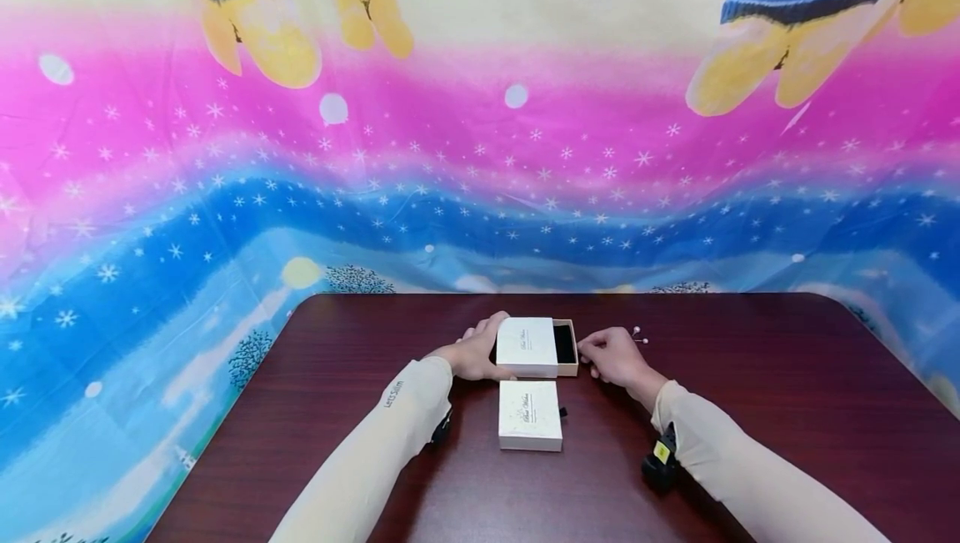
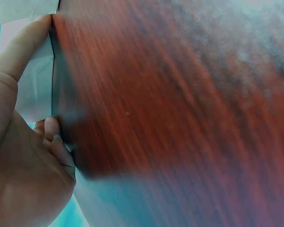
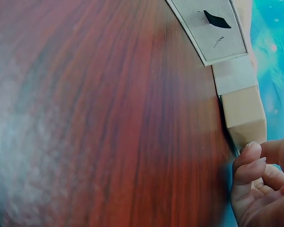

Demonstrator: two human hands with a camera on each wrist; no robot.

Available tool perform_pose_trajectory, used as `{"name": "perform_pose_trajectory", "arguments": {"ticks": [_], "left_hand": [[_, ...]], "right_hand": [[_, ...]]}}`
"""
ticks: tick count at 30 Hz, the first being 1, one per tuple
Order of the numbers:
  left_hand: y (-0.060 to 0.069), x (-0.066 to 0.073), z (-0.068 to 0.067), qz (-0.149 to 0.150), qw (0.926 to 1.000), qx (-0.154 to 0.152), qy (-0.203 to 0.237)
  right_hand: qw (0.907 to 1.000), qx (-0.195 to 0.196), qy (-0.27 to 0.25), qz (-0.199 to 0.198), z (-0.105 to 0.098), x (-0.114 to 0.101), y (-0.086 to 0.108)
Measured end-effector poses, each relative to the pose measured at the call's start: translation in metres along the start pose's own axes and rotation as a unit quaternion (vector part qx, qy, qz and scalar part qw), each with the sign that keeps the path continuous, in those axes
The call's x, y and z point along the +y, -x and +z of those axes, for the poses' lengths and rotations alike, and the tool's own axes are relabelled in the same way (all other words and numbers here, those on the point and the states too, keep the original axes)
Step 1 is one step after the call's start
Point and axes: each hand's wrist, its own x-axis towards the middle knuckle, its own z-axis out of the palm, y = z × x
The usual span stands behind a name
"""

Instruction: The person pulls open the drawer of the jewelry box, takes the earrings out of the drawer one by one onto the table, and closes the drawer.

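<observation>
A white box sleeve (image 1: 527,343) lies towards the table's back, its tan, black-lined drawer (image 1: 571,370) partly out to the right. My left hand (image 1: 474,353) grips the sleeve's left end; the left wrist view shows that hand (image 2: 23,137) with thumb and fingers on opposite sides of the sleeve (image 2: 35,90). At the drawer's outer end, my right hand (image 1: 617,357) has thumb and forefinger pinched together. In the right wrist view these fingertips (image 3: 250,150) meet at the drawer (image 3: 246,108); whatever lies between them is hidden. A closed white box (image 1: 528,414) is just in front.
Beyond my right hand, small white-tipped items (image 1: 640,335) lie on the dark red table (image 1: 712,343). The closed box has a black tab (image 3: 217,20) on its right side. A patterned cloth (image 1: 450,134) hangs behind the table's back edge.
</observation>
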Motion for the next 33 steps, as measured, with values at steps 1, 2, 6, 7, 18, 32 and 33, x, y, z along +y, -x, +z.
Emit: {"name": "perform_pose_trajectory", "arguments": {"ticks": [1,2,6,7,18,32,33], "left_hand": [[0.0,0.0,0.0,0.0,1.0,0.0,0.001],[-0.001,-0.001,0.0,0.0,1.0,0.001,0.002],[-0.001,-0.001,0.001,-0.003,1.0,-0.001,0.001],[-0.002,-0.002,0.001,-0.002,1.0,0.0,0.001],[0.001,0.003,-0.002,-0.001,1.0,-0.004,-0.003],[0.007,0.007,-0.003,-0.001,1.0,-0.004,-0.005],[0.007,0.007,-0.003,-0.001,1.0,-0.004,-0.007]], "right_hand": [[1.0,0.001,-0.001,0.0,0.0,0.0,0.0],[1.0,0.001,0.0,-0.001,0.001,0.0,-0.001],[1.0,0.003,0.003,0.0,0.002,-0.001,-0.001],[1.0,0.002,0.004,0.001,0.002,-0.002,0.0],[0.9999,0.002,0.008,0.006,0.006,-0.005,-0.001],[0.9999,-0.004,-0.007,0.013,0.009,-0.003,-0.002],[0.9999,-0.004,-0.009,0.013,0.009,-0.003,-0.002]]}}
